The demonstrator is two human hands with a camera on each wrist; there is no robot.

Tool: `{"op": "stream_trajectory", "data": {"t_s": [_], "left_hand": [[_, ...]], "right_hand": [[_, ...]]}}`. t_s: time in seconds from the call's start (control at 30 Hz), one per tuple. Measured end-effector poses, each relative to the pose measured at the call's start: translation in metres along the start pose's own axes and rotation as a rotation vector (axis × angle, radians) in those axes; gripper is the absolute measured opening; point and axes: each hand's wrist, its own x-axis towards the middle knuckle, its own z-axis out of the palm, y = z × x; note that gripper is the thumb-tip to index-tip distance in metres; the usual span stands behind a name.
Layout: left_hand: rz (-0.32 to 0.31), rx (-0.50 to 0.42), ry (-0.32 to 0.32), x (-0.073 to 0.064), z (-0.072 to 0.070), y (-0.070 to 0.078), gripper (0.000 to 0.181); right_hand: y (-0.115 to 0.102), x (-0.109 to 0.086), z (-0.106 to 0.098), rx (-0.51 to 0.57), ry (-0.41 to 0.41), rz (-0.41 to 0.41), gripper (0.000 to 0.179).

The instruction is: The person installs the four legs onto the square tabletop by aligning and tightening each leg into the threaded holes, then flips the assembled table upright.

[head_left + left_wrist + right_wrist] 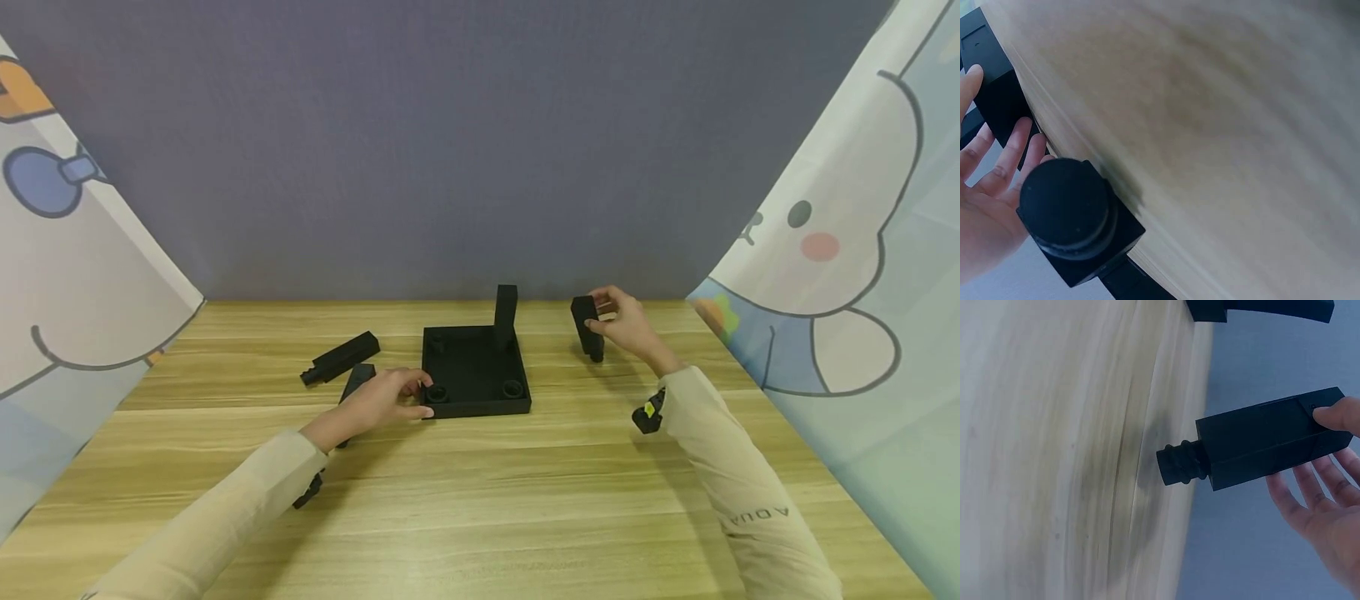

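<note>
A black square tabletop with a raised rim and round corner sockets lies underside up on the wooden table. One black leg stands upright at its far right corner. My left hand grips the near left corner of the tabletop, thumb at the front and fingers at the side. Off to the right, my right hand holds another black table leg between thumb and fingers, above the table. Its threaded end points down, apart from the tabletop.
On the left lies a loose black leg with a threaded end. A second leg is partly hidden under my left hand. Behind the wooden table rises a grey panel, with printed cartoon sheets at both sides.
</note>
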Motion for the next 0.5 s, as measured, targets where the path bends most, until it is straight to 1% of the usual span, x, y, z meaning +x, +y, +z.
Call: {"op": "stream_trajectory", "data": {"t_s": [0.17,0.27,0.4,0.5], "left_hand": [[0.001,-0.007,0.001,0.0,0.001,-0.001,0.043],[-0.001,-0.009,0.001,0.0,0.001,-0.001,0.042],[-0.001,-0.006,0.002,0.0,0.001,-0.001,0.042],[-0.001,-0.005,0.004,0.0,0.0,-0.001,0.042]], "right_hand": [[-0.005,-0.003,0.002,0.063,0.0,0.04,0.044],[-0.013,-0.006,0.002,0.11,0.003,0.061,0.045],[-0.028,-0.01,0.004,0.166,0.022,0.066,0.044],[-0.031,-0.011,0.007,0.196,0.034,0.067,0.043]]}}
